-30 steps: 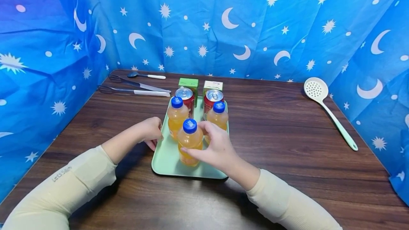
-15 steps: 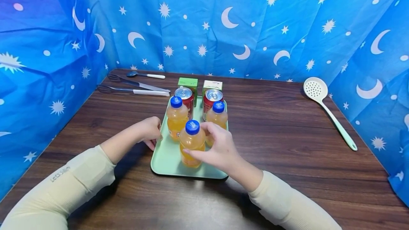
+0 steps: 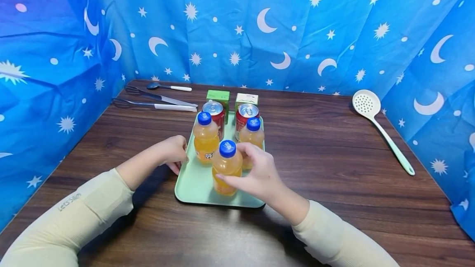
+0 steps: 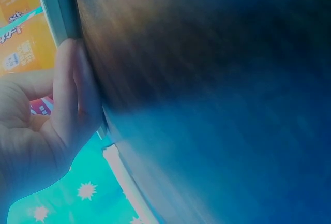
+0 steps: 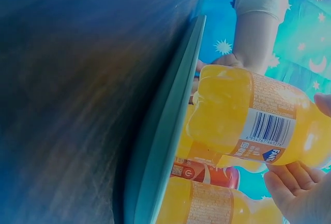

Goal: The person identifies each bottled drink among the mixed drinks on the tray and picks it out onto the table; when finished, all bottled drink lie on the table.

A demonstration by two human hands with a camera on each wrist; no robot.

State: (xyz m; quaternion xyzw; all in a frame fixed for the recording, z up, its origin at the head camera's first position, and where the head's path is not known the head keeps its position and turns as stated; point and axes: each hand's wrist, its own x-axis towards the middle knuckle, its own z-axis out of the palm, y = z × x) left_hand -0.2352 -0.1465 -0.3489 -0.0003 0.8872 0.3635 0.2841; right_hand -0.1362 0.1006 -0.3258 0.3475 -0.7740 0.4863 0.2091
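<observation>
The front bottle (image 3: 227,165) is upright within the right hand (image 3: 261,174), thumb and fingers clamped round its sides, likely for balance; to that hand's left, the left hand (image 3: 172,152) pinches the green tray (image 3: 193,188) rim, seemingly steadying it; beyond the right fingers stands another bottle (image 3: 252,136).

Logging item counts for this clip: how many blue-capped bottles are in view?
3. The right hand holds the front bottle; the left bottle stands farther back on the tray, the right bottle across from it, partly hidden by that hand. No others show.
</observation>
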